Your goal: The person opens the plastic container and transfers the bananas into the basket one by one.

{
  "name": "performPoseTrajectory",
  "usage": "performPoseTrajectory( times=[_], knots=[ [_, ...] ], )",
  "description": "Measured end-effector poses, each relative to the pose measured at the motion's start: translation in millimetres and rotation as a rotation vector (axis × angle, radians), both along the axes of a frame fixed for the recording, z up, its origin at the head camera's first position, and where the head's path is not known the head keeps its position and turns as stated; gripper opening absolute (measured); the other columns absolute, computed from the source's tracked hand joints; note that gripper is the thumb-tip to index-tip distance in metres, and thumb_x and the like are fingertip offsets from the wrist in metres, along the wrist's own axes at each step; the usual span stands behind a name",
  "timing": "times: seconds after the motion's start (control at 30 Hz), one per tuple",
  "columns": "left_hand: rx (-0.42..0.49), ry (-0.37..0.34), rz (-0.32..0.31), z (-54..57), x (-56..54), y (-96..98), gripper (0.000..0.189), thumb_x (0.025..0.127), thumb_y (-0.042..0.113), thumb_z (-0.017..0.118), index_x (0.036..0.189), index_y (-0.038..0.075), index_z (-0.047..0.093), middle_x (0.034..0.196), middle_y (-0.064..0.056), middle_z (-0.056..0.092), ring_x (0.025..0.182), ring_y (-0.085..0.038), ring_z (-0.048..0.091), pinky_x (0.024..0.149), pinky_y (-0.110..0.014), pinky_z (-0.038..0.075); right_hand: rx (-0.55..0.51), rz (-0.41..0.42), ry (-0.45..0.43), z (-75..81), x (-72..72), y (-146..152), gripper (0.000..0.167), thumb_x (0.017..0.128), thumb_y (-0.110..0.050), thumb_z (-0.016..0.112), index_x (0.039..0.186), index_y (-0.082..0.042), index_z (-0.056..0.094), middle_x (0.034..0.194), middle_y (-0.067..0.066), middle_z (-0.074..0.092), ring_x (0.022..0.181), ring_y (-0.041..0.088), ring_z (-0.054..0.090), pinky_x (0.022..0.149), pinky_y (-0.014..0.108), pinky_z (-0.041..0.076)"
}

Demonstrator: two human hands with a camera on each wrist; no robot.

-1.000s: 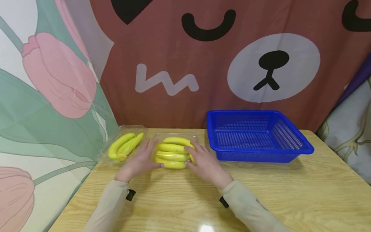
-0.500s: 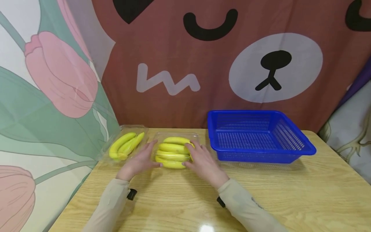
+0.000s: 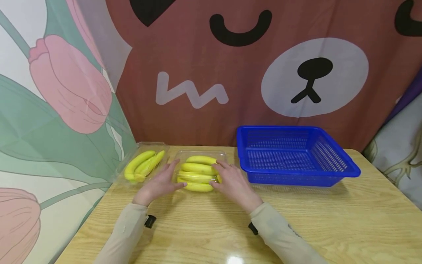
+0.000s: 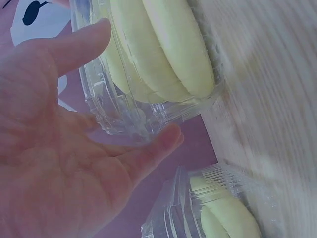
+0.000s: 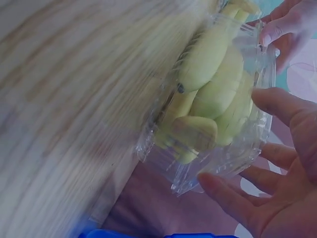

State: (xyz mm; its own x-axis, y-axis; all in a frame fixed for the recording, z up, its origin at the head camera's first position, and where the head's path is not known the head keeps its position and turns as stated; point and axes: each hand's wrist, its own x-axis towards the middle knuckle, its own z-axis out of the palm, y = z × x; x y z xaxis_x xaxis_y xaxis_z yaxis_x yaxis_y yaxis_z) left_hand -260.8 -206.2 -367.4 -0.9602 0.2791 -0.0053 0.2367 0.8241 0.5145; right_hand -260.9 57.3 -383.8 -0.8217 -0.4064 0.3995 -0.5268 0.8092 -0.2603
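Note:
A clear plastic clamshell box [image 3: 202, 152] with several yellow bananas [image 3: 198, 169] inside stands on the wooden table. My left hand [image 3: 160, 184] holds the box's left side, with its thumb at the near top edge and its fingers spread along the side. On the opposite side my right hand [image 3: 234, 184] grips the box the same way. Seen from the right wrist, the bananas [image 5: 215, 91] press close behind the clear wall, with the thumb on the lid edge and the fingertips at the side wall. In the left wrist view the bananas [image 4: 148, 54] lie next to each other.
Left of my left hand, a second clear clamshell box [image 3: 151, 146] holds more bananas [image 3: 142, 165]. A blue perforated plastic basket [image 3: 298, 171] stands at the back right of the table [image 3: 204, 227]. A printed bear curtain [image 3: 184, 124] hangs right behind the table, with a flower-print cloth [image 3: 76, 146] on the left.
Both hands stay around the box with only slight shifts of the right hand. The box stays in place; the head view drifts slightly.

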Motion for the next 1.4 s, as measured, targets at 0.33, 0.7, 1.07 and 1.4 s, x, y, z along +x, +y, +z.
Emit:
performPoseTrajectory(
  times=[0.33, 0.7, 1.07, 1.4],
  knots=[
    [-0.021, 0.024, 0.005, -1.8, 0.4, 2.6, 0.088, 0.092, 0.039, 0.07, 0.157, 0.015, 0.015, 0.149, -0.037, 0.028, 0.134, -0.05, 0.034, 0.102, -0.066, 0.035, 0.036, -0.007, 0.065, -0.5, -0.9, -8, 0.062, 0.081, -0.024, 0.077, 0.138, -0.014, 0.055, 0.136, 0.01, 0.056, 0.1, 0.038, 0.064, 0.084, 0.051, 0.053],
    [-0.027, 0.099, 0.014, -4.5, 1.9, 9.3, 0.088, 0.09, 0.04, 0.071, 0.155, 0.017, 0.016, 0.14, -0.034, 0.041, 0.115, -0.047, 0.054, 0.09, -0.06, 0.047, 0.062, -0.029, 0.108, -2.6, 2.4, -12, 0.07, 0.075, -0.002, 0.076, 0.14, -0.014, 0.052, 0.133, 0.008, 0.059, 0.086, 0.034, 0.064, 0.061, 0.04, 0.052],
    [0.031, 0.033, 0.001, -0.3, -1.0, 3.2, 0.084, 0.095, 0.034, 0.067, 0.156, 0.011, 0.014, 0.156, -0.026, 0.023, 0.14, -0.044, 0.027, 0.107, -0.062, 0.031, 0.14, 0.016, 0.33, -9.6, 1.0, -10, 0.047, 0.079, 0.0, 0.071, 0.124, -0.003, 0.059, 0.13, 0.021, 0.061, 0.088, 0.041, 0.069, 0.033, 0.028, 0.034],
    [0.141, 0.014, -0.002, 1.7, -4.5, -0.6, 0.07, 0.103, 0.025, 0.049, 0.156, 0.003, 0.009, 0.159, -0.028, 0.012, 0.141, -0.047, 0.023, 0.111, -0.061, 0.024, 0.12, 0.051, 0.337, -3.5, -0.2, -6, 0.042, 0.086, -0.002, 0.071, 0.125, 0.0, 0.056, 0.128, 0.021, 0.061, 0.072, 0.034, 0.069, 0.037, 0.031, 0.042]
  ],
)
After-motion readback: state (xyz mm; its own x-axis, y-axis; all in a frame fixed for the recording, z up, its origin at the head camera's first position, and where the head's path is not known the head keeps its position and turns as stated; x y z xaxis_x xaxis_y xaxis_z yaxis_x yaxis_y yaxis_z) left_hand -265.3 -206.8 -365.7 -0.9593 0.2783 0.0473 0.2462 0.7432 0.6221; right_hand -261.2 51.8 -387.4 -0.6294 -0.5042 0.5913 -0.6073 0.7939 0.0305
